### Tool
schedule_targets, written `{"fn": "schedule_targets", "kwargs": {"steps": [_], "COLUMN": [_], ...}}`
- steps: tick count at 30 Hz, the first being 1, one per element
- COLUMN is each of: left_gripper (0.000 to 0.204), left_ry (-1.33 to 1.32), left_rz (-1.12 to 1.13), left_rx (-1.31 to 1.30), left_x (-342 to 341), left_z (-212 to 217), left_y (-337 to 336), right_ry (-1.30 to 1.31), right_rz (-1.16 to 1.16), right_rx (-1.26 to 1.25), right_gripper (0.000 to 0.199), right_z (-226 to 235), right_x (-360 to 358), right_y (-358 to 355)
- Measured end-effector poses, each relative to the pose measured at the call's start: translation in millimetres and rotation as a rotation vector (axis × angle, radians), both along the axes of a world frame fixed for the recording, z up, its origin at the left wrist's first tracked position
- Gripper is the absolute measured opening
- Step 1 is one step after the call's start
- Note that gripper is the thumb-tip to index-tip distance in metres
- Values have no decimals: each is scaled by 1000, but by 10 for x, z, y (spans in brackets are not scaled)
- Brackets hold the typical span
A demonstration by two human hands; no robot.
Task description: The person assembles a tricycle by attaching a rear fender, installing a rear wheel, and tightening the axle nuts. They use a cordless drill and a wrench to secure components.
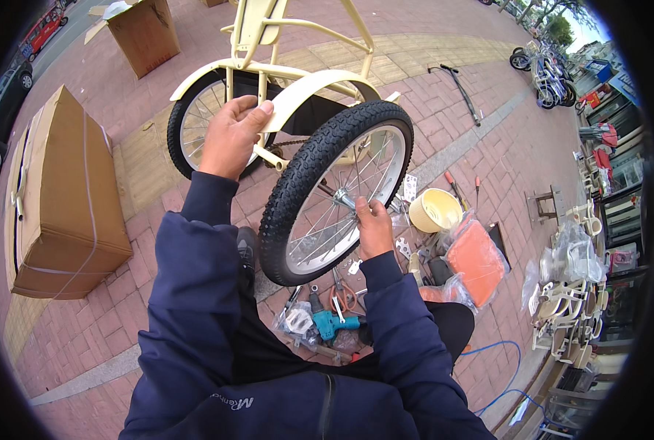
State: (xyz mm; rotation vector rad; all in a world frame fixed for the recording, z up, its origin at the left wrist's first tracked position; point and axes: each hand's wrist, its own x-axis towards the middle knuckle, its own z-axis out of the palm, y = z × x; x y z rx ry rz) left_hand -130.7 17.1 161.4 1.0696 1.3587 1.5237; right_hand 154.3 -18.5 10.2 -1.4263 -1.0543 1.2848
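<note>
A cream three-wheeled cycle frame (297, 75) stands in front of me on the brick pavement. My left hand (233, 136) is closed on the edge of its cream mudguard (319, 86), thumb on top. Below that mudguard a loose-looking black knobby tyre and silver-rimmed wheel (286, 213) leans in front of me, tilted. My right hand (374, 226) is closed round the silver hub (344, 196) at the middle of its spokes. Farther back, a second spoked wheel (202, 121) sits under the other mudguard. Between them shows an open cream tube end (279, 165).
By my feet lie a teal power drill (334, 321), orange-handled scissors (341, 297) and spanners. Right of these are a cream basket (435, 210) and an orange pad (477, 260) in plastic. Cardboard boxes (70, 213) stand left; a floor pump (459, 92) lies back right.
</note>
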Motion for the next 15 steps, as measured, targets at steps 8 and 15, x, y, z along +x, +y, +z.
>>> {"fn": "schedule_targets", "kwargs": {"steps": [8, 15], "left_gripper": [61, 53], "left_ry": [108, 584], "left_rz": [-113, 99], "left_rx": [0, 139], "left_x": [137, 239], "left_z": [138, 156], "left_y": [36, 22], "right_ry": [-238, -39], "right_rz": [31, 191], "right_rx": [161, 143], "right_gripper": [63, 50], "right_z": [132, 4], "right_x": [-80, -154], "right_y": [7, 100]}}
